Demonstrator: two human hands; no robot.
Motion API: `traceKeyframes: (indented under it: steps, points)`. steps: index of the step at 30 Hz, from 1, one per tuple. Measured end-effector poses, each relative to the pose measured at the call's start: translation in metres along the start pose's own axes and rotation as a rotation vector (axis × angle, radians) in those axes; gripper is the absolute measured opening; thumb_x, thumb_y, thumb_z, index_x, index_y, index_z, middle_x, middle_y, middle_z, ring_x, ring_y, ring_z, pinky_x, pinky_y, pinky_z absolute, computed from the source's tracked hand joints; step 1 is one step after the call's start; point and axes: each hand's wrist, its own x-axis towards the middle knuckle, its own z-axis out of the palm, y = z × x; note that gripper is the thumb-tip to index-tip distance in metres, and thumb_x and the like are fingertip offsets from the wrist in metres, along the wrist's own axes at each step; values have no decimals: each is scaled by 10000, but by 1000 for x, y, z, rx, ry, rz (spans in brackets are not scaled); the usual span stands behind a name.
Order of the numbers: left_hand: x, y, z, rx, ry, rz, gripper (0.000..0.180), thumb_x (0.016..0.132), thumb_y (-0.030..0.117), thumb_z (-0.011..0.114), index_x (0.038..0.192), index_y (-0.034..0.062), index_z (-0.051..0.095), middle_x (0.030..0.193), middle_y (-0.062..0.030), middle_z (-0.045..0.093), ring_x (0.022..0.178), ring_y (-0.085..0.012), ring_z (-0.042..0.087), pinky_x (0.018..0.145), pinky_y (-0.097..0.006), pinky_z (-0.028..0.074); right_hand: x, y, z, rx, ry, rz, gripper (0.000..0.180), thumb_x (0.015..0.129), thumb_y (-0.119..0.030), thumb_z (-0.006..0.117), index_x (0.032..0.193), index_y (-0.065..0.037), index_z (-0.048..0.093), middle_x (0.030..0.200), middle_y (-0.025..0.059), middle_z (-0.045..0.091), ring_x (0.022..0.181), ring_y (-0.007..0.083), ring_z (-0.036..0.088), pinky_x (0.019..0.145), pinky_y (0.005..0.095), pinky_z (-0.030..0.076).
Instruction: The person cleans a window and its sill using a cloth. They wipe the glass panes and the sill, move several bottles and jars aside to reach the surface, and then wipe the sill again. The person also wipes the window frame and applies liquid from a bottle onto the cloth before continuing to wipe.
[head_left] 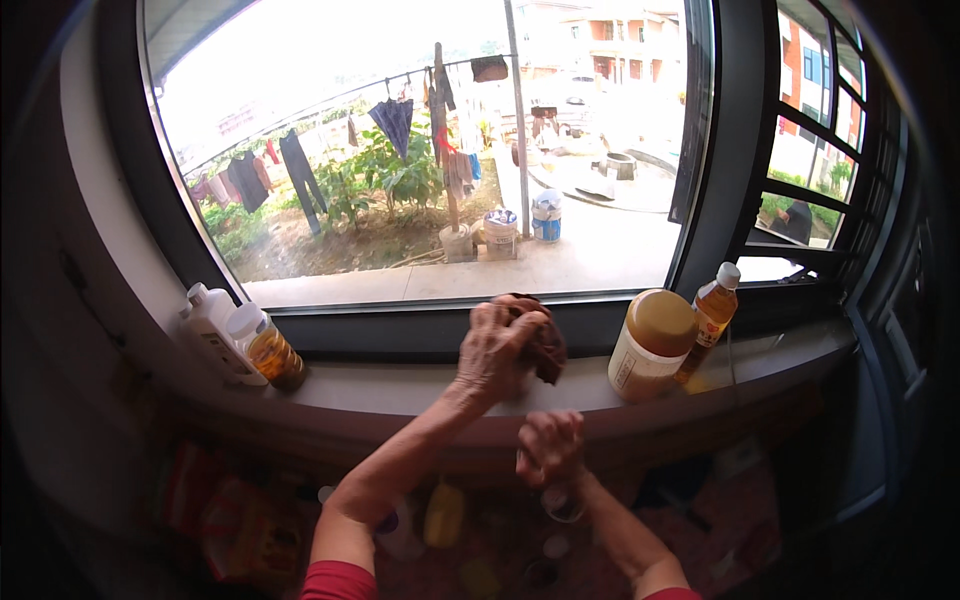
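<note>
My left hand reaches up over the windowsill, its fingers closed on a dark brown, crumpled rag. The rag is at the lower window frame, about the middle of the sill; I cannot tell whether it touches the frame. Lower and to the right, my right hand hangs in front of the sill's near edge with its fingers curled in. Nothing shows in that hand, which is slightly blurred. To the right of the rag stands a wide jar with a gold-brown lid.
An amber bottle with a white cap stands behind the jar. At the sill's left end are a white bottle and a white-lidded clear jar with brown contents. Below the sill, a yellow container sits among dim items.
</note>
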Motion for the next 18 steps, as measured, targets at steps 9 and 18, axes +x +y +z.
traceKeyframes:
  steps: [9,18]
  points:
    - [26,45,63,-21,161,37,515,643,237,780,1076,157,513,1165,-137,428,1135,-367,424,798,-509,443,-1,-8,-9,13,61,50,183,706,-165,609,869,-85,631,985,86,574,931,276,540,795,447,388]
    - [22,45,30,-161,336,-34,441,662,171,722,1063,158,537,1167,-127,461,1084,-319,425,900,-474,311,15,7,37,-204,1,235,253,716,-143,669,953,-54,672,1153,95,585,1030,294,534,904,467,387]
